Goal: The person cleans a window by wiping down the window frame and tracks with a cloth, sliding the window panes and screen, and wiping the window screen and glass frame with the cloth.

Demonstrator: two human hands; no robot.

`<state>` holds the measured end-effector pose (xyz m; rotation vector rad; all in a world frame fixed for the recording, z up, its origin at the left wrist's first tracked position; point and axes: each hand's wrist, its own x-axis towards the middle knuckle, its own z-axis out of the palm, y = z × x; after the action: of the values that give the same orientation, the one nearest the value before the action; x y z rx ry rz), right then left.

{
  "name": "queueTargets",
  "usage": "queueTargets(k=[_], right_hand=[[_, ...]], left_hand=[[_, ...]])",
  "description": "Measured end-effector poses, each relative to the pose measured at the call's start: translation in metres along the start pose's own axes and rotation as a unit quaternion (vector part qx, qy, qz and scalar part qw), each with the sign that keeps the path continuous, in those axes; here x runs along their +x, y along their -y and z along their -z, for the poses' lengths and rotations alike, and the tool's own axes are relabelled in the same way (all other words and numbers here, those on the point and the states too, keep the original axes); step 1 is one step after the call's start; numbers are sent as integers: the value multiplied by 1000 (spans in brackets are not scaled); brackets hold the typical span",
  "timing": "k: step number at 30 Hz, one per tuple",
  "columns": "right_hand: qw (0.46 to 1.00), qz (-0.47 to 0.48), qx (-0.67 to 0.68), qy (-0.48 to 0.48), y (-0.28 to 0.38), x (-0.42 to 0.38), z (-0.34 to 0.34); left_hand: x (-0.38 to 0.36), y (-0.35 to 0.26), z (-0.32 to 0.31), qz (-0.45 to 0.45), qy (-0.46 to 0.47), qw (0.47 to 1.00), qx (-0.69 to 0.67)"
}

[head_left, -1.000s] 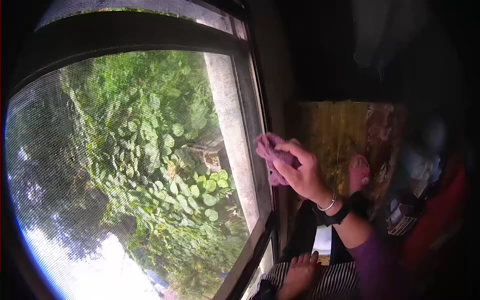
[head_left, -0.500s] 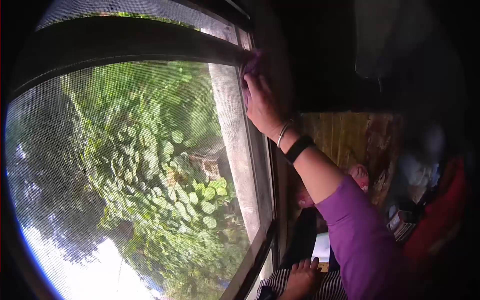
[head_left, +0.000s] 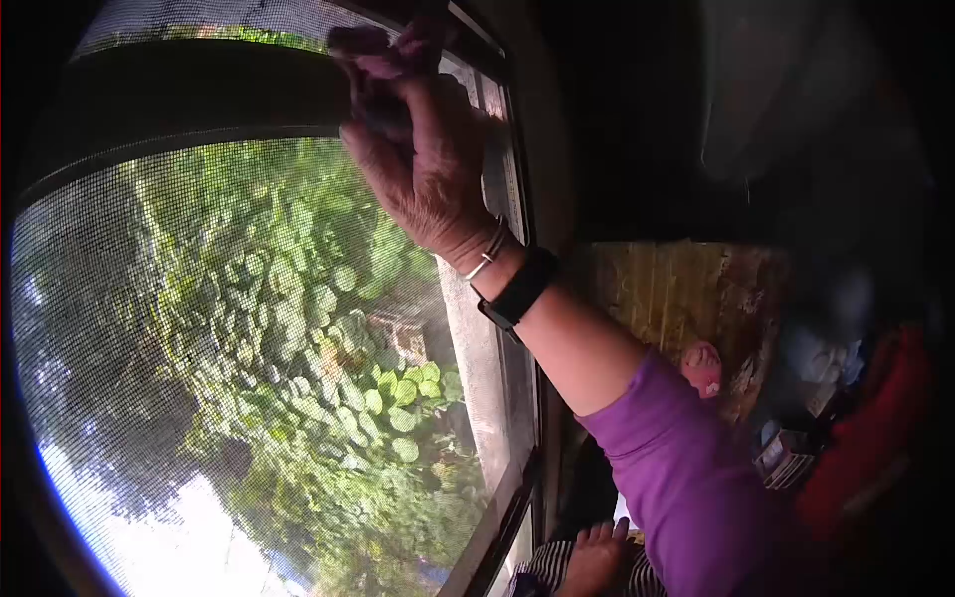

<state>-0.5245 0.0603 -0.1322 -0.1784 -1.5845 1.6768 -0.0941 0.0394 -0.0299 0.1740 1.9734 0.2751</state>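
My right hand [head_left: 433, 164], at the end of a purple sleeve, grips a crumpled purple cloth [head_left: 383, 55]. It presses the cloth against the dark window frame [head_left: 249, 85], near the upper right corner of the screened pane. The back of this hand faces me, and its fingertips are partly hidden by the cloth and shadow. A dark watch band [head_left: 522, 289] and a thin bangle circle the wrist. At the bottom edge, my left hand [head_left: 594, 559] rests with outstretched fingers on black-and-white striped fabric [head_left: 549, 565], holding nothing visible.
Through the mesh screen [head_left: 279, 348] show green plants and bright light. To the right lie a worn wooden surface [head_left: 657, 289], a pink item [head_left: 701, 368], red fabric [head_left: 860, 438] and a small stack of things [head_left: 784, 460]. The upper right is very dark.
My right hand has slid the purple cloth up and left, from the side of the window frame onto its crossbar. The left hand stays almost where it was.
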Motion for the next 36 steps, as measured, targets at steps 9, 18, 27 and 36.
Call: queueTargets(k=[9,18,27,36], right_hand=[[899,-171,-150,373,58,-223,152],[966,98,-238,-37,-80,56,22],[948,-72,-284,127,-83,-68,60],[867,-222,-133,426,67,-278,202]], left_hand=[[3,4,-7,-13,-28,999,-26],[7,1,-1,1,-14,1000,-22],[9,12,-9,-4,33,999,-27],[1,15,-17,-41,7,999,22]])
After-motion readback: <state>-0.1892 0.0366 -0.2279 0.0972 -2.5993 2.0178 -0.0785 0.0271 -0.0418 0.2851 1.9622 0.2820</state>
